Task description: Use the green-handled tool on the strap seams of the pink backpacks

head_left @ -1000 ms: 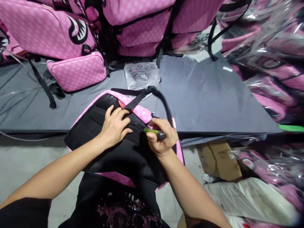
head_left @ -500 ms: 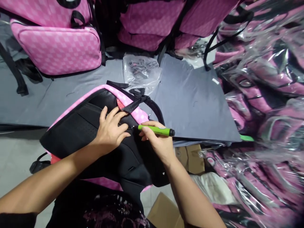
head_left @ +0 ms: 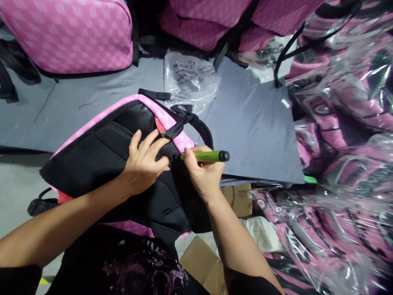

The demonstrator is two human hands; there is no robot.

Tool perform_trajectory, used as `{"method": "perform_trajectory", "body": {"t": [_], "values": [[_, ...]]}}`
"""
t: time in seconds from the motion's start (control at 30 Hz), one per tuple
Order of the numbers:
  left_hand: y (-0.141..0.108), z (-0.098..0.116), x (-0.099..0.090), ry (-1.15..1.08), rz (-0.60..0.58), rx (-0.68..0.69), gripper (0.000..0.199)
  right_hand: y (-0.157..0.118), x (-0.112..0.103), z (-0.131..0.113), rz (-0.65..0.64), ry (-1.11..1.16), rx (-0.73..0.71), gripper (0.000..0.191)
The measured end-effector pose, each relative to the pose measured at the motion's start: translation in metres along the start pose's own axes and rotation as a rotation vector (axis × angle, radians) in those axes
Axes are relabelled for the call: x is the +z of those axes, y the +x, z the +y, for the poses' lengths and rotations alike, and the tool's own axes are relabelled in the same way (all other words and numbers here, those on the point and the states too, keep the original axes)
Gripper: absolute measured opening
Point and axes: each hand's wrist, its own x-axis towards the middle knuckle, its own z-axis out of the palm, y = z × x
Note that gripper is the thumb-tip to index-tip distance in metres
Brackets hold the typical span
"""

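A black backpack (head_left: 92, 164) with pink checkered edging lies with its black padded side up, partly on the table and partly against my body. My left hand (head_left: 145, 162) rests on this padding with its fingers spread, and the thumb and index fingertips are close together. In my right hand (head_left: 204, 174) is a green marker pen (head_left: 207, 156), its black end pointing right. The pen's other end meets the black fabric just beside my left fingertips; its tip is hard to make out. Near the left fingertips lies a black strap (head_left: 175, 130) with a red patch beside it.
A clear plastic bag (head_left: 192, 82) lies on the grey-covered table (head_left: 254, 131) beyond the backpack. Pink checkered backpacks (head_left: 82, 37) stand along the back. Plastic-wrapped pink bags (head_left: 346, 94) are piled at the right. Cardboard boxes (head_left: 201, 260) sit on the floor below.
The camera view has shifted slightly. My right hand has tilted the marker pen, so its black end now faces more toward me. The left hand stays on the backpack.
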Motion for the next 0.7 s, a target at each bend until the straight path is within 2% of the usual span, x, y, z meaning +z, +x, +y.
{"method": "perform_trajectory", "body": {"t": [0.17, 0.43, 0.6, 0.7], "values": [[-0.003, 0.001, 0.004, 0.004, 0.062, -0.006, 0.014, 0.014, -0.003, 0.001, -0.072, -0.149, -0.138, 0.024], [-0.005, 0.001, 0.011, 0.048, 0.102, -0.018, 0.009, 0.027, -0.006, 0.002, -0.224, -0.187, -0.145, 0.032], [-0.009, -0.001, 0.015, 0.043, 0.023, -0.052, 0.008, 0.030, -0.005, 0.001, -0.283, -0.270, -0.206, 0.034], [-0.011, -0.001, 0.017, 0.026, 0.001, -0.072, 0.008, 0.030, -0.004, 0.001, -0.262, -0.325, -0.235, 0.034]]}}
